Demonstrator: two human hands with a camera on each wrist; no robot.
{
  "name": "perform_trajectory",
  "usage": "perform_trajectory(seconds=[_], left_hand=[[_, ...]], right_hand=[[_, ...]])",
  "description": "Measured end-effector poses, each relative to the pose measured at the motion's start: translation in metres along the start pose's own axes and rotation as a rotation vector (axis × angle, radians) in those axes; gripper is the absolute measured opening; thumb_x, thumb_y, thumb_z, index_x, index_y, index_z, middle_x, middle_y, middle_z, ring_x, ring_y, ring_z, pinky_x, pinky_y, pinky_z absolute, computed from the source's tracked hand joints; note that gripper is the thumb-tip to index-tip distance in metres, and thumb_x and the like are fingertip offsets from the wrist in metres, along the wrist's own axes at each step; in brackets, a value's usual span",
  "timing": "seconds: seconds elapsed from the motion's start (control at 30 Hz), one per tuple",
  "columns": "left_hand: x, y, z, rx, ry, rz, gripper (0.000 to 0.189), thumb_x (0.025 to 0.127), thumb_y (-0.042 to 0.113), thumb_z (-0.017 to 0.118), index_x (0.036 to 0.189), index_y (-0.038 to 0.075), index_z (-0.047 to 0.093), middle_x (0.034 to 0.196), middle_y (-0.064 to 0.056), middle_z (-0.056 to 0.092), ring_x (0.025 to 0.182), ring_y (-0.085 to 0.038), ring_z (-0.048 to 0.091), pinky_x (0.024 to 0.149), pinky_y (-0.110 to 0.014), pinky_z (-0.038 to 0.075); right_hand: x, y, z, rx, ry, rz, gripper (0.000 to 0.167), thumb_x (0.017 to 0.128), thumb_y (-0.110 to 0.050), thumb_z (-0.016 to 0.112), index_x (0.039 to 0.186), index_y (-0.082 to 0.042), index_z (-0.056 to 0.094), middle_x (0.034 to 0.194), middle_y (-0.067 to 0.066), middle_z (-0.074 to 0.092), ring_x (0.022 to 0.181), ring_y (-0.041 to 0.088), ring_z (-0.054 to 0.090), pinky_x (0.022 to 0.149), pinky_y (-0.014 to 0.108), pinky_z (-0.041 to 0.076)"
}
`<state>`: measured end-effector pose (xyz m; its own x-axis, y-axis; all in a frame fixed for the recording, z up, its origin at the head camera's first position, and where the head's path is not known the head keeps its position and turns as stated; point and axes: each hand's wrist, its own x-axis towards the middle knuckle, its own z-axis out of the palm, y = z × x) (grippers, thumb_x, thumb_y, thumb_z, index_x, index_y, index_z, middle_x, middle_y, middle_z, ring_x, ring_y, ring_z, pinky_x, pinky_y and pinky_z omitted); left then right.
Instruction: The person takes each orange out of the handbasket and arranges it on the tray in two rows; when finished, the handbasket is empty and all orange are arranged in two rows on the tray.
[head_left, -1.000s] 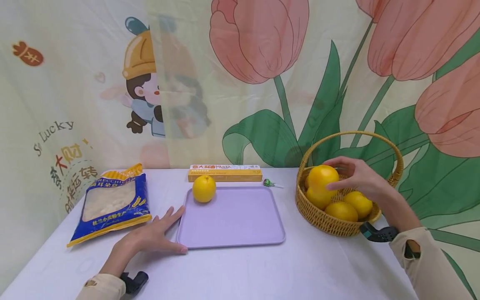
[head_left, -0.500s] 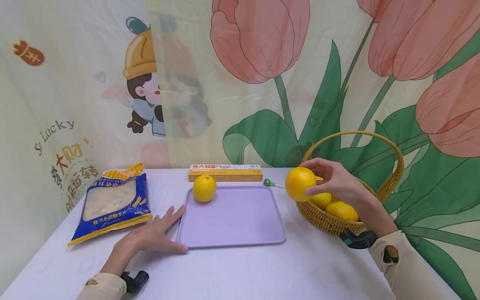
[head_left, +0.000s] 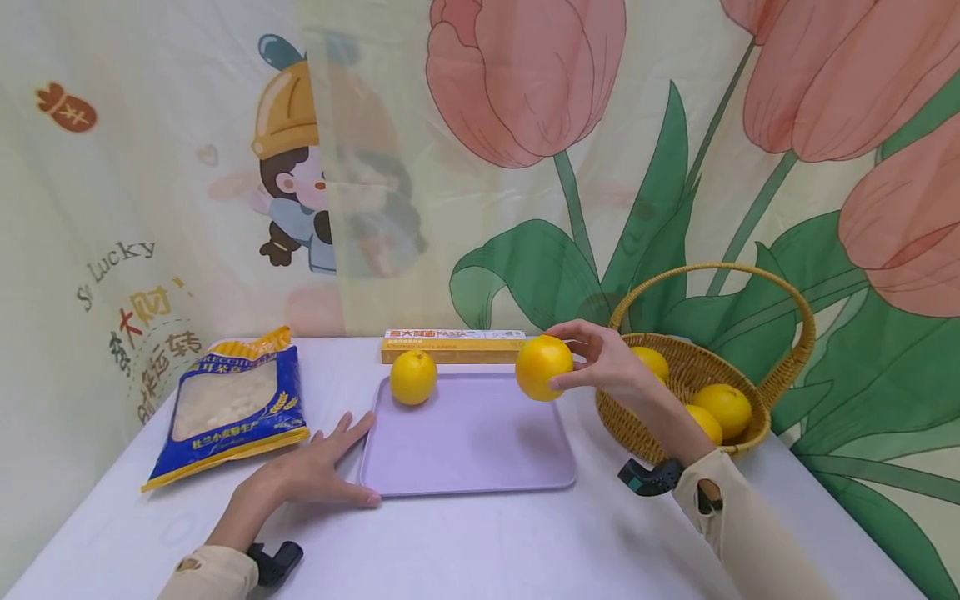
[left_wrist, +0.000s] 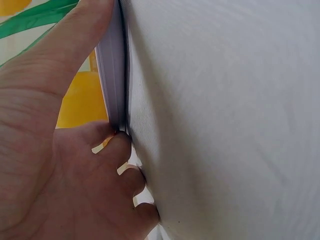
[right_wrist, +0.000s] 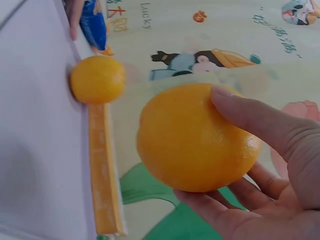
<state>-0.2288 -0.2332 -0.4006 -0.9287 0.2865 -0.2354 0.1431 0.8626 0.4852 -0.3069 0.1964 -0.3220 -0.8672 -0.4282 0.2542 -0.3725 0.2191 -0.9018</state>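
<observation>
My right hand point(head_left: 600, 358) pinches an orange point(head_left: 543, 368) between thumb and fingers, over the back right corner of a lilac tray point(head_left: 465, 442). The right wrist view shows the thumb on one side of this orange point(right_wrist: 197, 140) and fingertips on the other. A second orange point(head_left: 413, 377) rests at the tray's back left corner. At the tray's left edge lies my left hand point(head_left: 315, 472), its fingers spread and the thumb at the front corner. Up close, the left wrist view has that hand's fingertips right at the tray's side wall point(left_wrist: 114, 75).
A wicker basket point(head_left: 675, 367) with a tall handle and several oranges stands on the right, partly behind my right forearm. Behind the tray lies a long pasta box point(head_left: 450, 347). A blue and yellow pasta bag point(head_left: 228, 404) lies to the left. A printed curtain hangs behind the table.
My right hand has lifted the orange out of the basket and carried it left to the tray's back right corner. My left hand has stayed at the tray's edge.
</observation>
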Motion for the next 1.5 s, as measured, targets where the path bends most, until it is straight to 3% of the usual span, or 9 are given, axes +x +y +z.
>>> perform_trajectory(seconds=[0.23, 0.5, 0.73, 1.03, 1.5], left_hand=[[0.0, 0.002, 0.002, -0.022, -0.005, 0.012, 0.124, 0.081, 0.058, 0.09, 0.173, 0.012, 0.022, 0.173, -0.038, 0.008, 0.148, -0.077, 0.01, 0.116, -0.087, 0.016], [0.0, 0.002, 0.003, -0.003, -0.006, -0.014, 0.123, 0.081, 0.06, 0.09, 0.173, 0.014, 0.022, 0.174, -0.036, 0.008, 0.149, -0.075, 0.01, 0.116, -0.087, 0.017], [-0.001, 0.0, 0.001, 0.002, 0.0, -0.019, 0.123, 0.081, 0.06, 0.09, 0.173, 0.014, 0.022, 0.174, -0.036, 0.008, 0.148, -0.076, 0.01, 0.116, -0.088, 0.017], [-0.002, 0.0, 0.004, -0.024, 0.005, 0.008, 0.124, 0.08, 0.059, 0.09, 0.173, 0.012, 0.023, 0.173, -0.037, 0.009, 0.147, -0.077, 0.011, 0.116, -0.088, 0.017], [-0.001, 0.002, 0.001, -0.011, 0.005, -0.007, 0.124, 0.08, 0.06, 0.09, 0.173, 0.014, 0.023, 0.174, -0.036, 0.009, 0.148, -0.076, 0.011, 0.115, -0.088, 0.018]], right_hand=[[0.012, 0.012, 0.026, 0.047, 0.018, 0.038, 0.062, 0.083, 0.008, 0.087, 0.138, 0.006, 0.059, 0.141, 0.023, 0.062, 0.121, 0.03, 0.064, 0.098, 0.031, 0.062], [0.03, 0.025, 0.052, 0.01, 0.055, 0.065, 0.063, 0.08, 0.005, 0.09, 0.137, 0.003, 0.063, 0.141, 0.02, 0.064, 0.124, 0.035, 0.065, 0.108, 0.047, 0.058], [0.05, 0.041, 0.072, -0.024, 0.078, 0.081, 0.063, 0.079, 0.004, 0.092, 0.135, 0.002, 0.065, 0.138, 0.02, 0.067, 0.123, 0.037, 0.066, 0.105, 0.046, 0.06], [0.066, 0.059, 0.084, -0.075, 0.133, 0.181, 0.063, 0.077, 0.001, 0.095, 0.134, -0.002, 0.068, 0.136, 0.015, 0.07, 0.129, 0.036, 0.066, 0.115, 0.048, 0.053], [0.078, 0.071, 0.093, -0.114, 0.188, 0.205, 0.064, 0.077, 0.002, 0.095, 0.134, -0.003, 0.067, 0.138, 0.016, 0.069, 0.13, 0.038, 0.064, 0.118, 0.051, 0.05]])
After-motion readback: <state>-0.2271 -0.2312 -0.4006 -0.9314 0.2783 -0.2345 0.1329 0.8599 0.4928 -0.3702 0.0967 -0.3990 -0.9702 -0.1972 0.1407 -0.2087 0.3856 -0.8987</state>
